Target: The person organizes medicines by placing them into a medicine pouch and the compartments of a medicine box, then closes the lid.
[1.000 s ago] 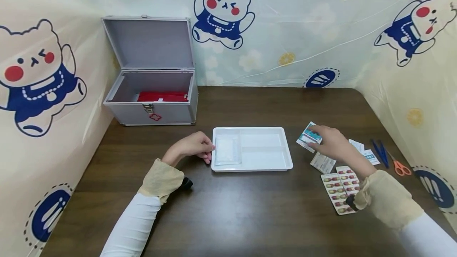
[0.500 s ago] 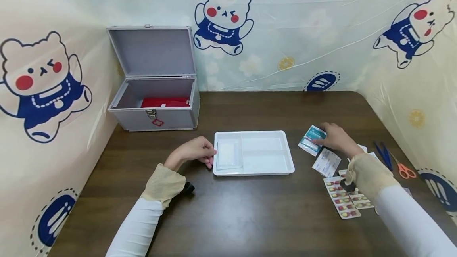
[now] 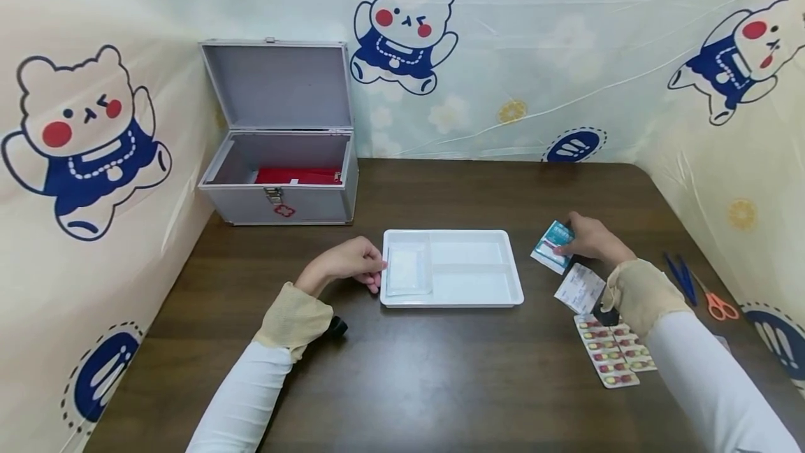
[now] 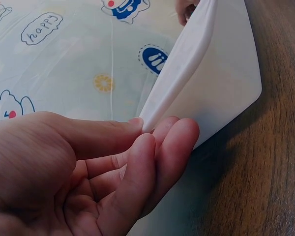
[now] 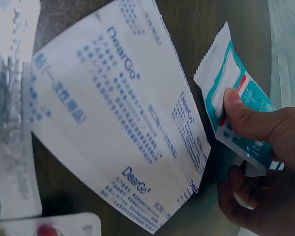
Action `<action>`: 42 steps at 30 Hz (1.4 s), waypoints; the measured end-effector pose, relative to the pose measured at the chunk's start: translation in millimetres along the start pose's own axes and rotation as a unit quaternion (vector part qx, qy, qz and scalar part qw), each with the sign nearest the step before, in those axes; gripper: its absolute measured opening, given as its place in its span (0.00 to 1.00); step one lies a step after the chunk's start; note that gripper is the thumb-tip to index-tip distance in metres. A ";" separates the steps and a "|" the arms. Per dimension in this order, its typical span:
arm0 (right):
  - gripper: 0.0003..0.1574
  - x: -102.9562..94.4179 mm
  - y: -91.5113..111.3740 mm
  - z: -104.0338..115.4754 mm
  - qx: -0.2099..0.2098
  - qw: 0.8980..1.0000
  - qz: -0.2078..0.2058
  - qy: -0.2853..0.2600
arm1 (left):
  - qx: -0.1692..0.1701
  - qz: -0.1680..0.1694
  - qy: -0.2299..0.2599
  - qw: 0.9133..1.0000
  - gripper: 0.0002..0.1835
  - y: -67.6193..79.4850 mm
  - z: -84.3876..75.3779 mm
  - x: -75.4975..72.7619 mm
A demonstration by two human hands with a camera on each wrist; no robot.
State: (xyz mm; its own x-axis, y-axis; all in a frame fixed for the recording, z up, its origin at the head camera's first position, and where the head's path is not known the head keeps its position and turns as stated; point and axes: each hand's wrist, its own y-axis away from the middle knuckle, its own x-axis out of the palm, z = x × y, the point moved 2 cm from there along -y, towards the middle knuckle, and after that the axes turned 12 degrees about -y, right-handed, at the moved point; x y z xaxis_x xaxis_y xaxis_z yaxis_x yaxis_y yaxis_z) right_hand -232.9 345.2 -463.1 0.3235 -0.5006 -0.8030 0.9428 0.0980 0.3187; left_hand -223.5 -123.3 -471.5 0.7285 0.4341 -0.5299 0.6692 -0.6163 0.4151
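My left hand (image 3: 348, 262) pinches the left rim of a white compartment tray (image 3: 474, 252); in the left wrist view its thumb lies on the rim with fingers beneath. A clear-wrapped flat pack (image 3: 407, 272) lies in the tray's left compartment. To the right of the tray, my right hand (image 3: 594, 238) holds a small teal-and-white sachet (image 3: 553, 247). The right wrist view has the thumb on the face of the sachet (image 5: 253, 98), the other fingers curled below and partly hidden. Beside it lies a white paper packet printed "DearGo" (image 5: 132, 113).
Capsule blister packs (image 3: 606, 355) lie nearer me, partly under the right forearm. Blue tweezers (image 3: 682, 278) and orange-handled scissors (image 3: 720, 306) lie at the right edge. An open silver case (image 3: 283, 207) containing a red item (image 3: 298, 175) stands at the back left.
My right hand has gone from hovering over the teal sachet to gripping its right side. The head view has shifted slightly. My left hand keeps its place on the tray rim.
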 end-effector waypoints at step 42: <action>0.36 -17.4 55.7 71.1 -0.097 0.980 -0.092 -0.149 | 0.003 -0.006 -0.010 1.000 0.13 -0.9 2.9 -0.9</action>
State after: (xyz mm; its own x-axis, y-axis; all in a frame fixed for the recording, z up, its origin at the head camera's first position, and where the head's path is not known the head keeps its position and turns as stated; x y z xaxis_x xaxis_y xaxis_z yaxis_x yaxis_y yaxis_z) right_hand -191.8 298.2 -395.5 0.1359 -0.7516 -0.6455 0.9899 0.1291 0.0581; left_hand -225.2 -125.0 -473.5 0.7177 0.4283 -0.5491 0.6768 -0.6148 0.4050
